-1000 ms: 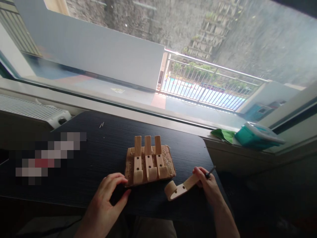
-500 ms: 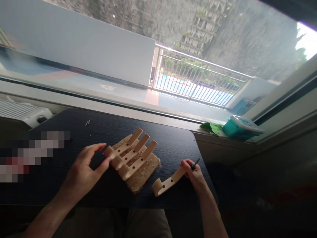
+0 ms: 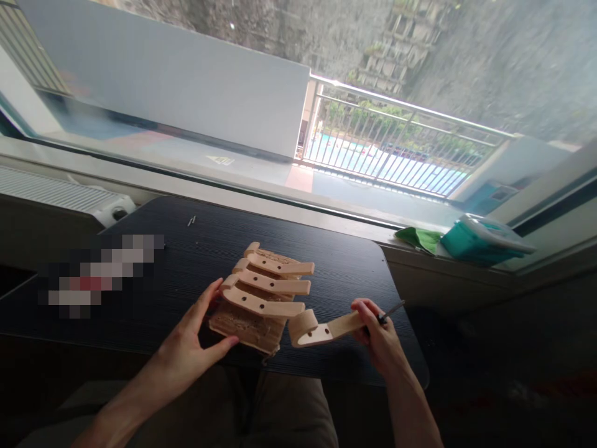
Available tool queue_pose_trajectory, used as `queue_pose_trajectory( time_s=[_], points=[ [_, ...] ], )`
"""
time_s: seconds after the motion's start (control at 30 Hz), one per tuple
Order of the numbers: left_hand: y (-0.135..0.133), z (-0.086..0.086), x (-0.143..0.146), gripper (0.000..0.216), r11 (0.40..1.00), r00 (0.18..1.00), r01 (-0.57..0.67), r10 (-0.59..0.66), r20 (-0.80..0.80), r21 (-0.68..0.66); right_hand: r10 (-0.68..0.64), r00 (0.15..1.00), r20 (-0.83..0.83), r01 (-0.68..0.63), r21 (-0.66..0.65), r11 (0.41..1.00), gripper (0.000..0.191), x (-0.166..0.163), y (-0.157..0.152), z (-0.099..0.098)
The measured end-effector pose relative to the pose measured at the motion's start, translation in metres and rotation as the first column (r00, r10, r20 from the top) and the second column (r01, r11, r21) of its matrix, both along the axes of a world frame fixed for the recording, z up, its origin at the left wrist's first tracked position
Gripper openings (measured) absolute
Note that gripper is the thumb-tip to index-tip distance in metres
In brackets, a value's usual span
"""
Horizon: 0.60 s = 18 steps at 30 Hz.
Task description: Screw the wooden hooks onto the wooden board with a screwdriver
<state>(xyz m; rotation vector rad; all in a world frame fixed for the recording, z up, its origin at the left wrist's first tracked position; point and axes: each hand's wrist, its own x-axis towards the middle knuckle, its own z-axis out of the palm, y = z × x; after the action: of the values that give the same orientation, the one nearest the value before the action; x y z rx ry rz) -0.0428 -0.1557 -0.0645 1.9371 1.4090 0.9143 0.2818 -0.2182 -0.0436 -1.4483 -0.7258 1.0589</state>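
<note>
My right hand [image 3: 380,336] is closed around the straight end of a pale wooden hook [image 3: 342,325] with a curled end and two dark holes. The same hand also holds a thin tool [image 3: 392,311] with a dark handle and metal shaft; its exact kind is hard to make out. On the table lies a rough wooden board [image 3: 247,326] bearing three similar wooden hooks [image 3: 273,285], side by side, straight ends pointing right. My left hand [image 3: 200,333] spans the board's left end, thumb on the near edge and fingers by the curled hook end.
The dark table [image 3: 177,274] stands against a window sill. Two small pale pieces [image 3: 191,221] lie near its far edge, and a blurred patch [image 3: 105,274] covers something at left. On the sill are a green cloth [image 3: 420,238] and a teal box [image 3: 485,239]. A radiator [image 3: 60,190] stands at left.
The board with its three hooks has turned clockwise, so the straight ends now point right. My left hand moved along its end. The held hook is now close to the board.
</note>
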Motion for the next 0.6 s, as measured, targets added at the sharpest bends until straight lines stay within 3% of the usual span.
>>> queue_pose_trajectory(
  time_s=[0.2,0.33,0.4,0.47,0.6],
  points=[
    [-0.007,0.002,0.014,0.085,0.985,0.992,-0.039,0.057,-0.108,0.165,0.091,0.971,0.22,-0.094,0.005,0.996,0.035,-0.021,0.0,0.026],
    [-0.018,0.026,0.01,0.043,0.927,0.992,-0.061,0.098,-0.082,0.371,0.123,0.906,0.406,-0.137,0.005,0.991,0.032,-0.047,-0.001,0.031],
    [-0.023,0.038,0.006,0.03,0.94,0.997,-0.032,0.054,-0.055,0.34,0.083,0.887,0.454,-0.112,0.037,0.993,0.032,-0.062,0.0,0.028],
    [-0.025,0.043,0.004,0.031,0.967,0.999,0.005,0.006,-0.044,0.254,0.083,0.882,0.463,-0.121,0.053,0.991,0.032,-0.074,0.002,0.024],
    [-0.019,0.037,0.003,0.032,0.989,1.0,0.002,-0.001,-0.006,0.149,0.136,0.869,0.475,-0.19,0.068,0.979,0.029,-0.088,0.001,0.022]
  ],
)
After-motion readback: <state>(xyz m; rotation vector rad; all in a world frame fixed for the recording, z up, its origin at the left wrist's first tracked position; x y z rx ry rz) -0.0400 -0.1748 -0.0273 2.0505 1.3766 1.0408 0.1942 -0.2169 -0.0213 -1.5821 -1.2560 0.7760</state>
